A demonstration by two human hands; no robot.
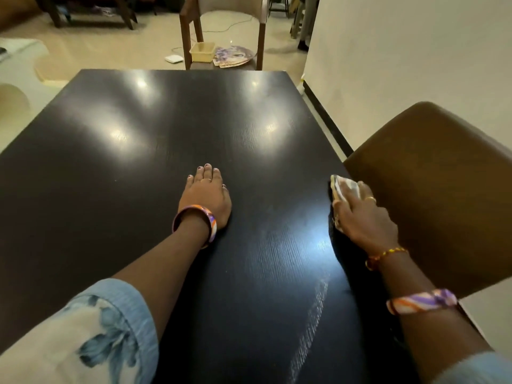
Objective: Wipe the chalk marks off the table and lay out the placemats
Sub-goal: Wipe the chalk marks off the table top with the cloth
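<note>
Her right hand point(360, 214) has its fingers curled down over a crumpled pale cloth point(343, 189), pressing it against the right edge of the dark table point(124, 162). The left hand point(206, 194) lies flat near the middle of the tabletop, fingers straight and close together, palm down, holding nothing. A purple and orange bangle point(194, 221) sits on the left wrist, a striped one point(422, 300) further up the right forearm, with a thin beaded thread point(386, 256) nearer the right wrist. A faint streak of chalk marks point(310, 328) runs along the near right part of the table, between the two arms. At the far end stands a chair point(194, 31), and on its seat lie a stack of round patterned placemats point(234, 55) just beside a yellowish tub point(202, 51). A brown chair back point(432, 176) stands close to the table's right side, behind the cloth hand.
</note>
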